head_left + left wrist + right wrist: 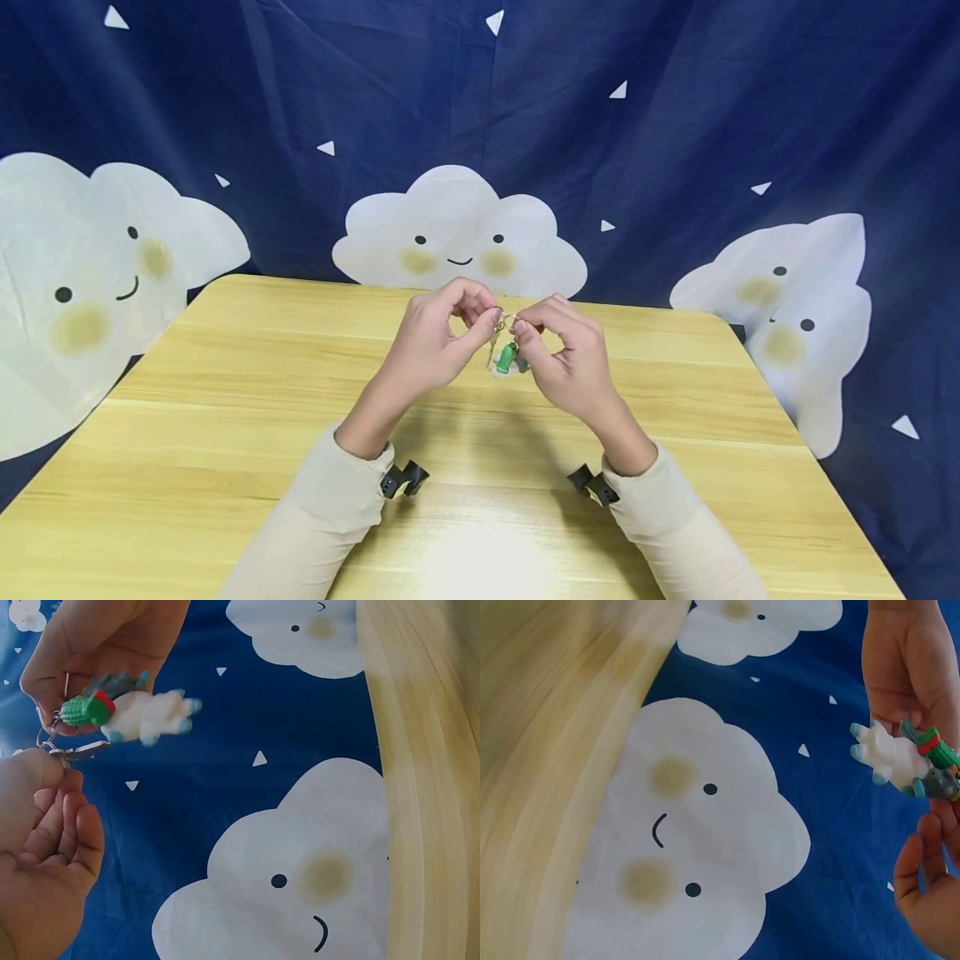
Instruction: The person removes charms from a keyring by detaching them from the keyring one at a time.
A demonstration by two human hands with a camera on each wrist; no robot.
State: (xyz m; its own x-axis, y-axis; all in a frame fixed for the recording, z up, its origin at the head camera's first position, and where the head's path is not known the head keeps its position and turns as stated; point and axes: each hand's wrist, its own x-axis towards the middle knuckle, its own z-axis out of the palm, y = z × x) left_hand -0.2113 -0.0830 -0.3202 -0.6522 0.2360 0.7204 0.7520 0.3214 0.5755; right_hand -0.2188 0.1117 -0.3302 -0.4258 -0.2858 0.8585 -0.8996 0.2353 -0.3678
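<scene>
Between both raised hands hangs a metal key ring (510, 317). My left hand (442, 337) pinches its left side between thumb and fingertips, while my right hand (573, 358) pinches the right side. A thin metal key (492, 345) dangles near the left fingertips. Below the ring hang several charms: a green ribbed one (86, 710) with a red end, a white figurine (150, 716) with light-blue tips, and a dark grey piece (940, 784). In the head view the right fingers partly cover the grey piece. The fingertips hide parts of the ring.
Under the hands is a light wooden table (300, 400), with a bright glare near its front. Behind it hangs a dark blue curtain (420, 92) printed with smiling white clouds and small triangles. Each beige sleeve carries a small black wrist camera (405, 479).
</scene>
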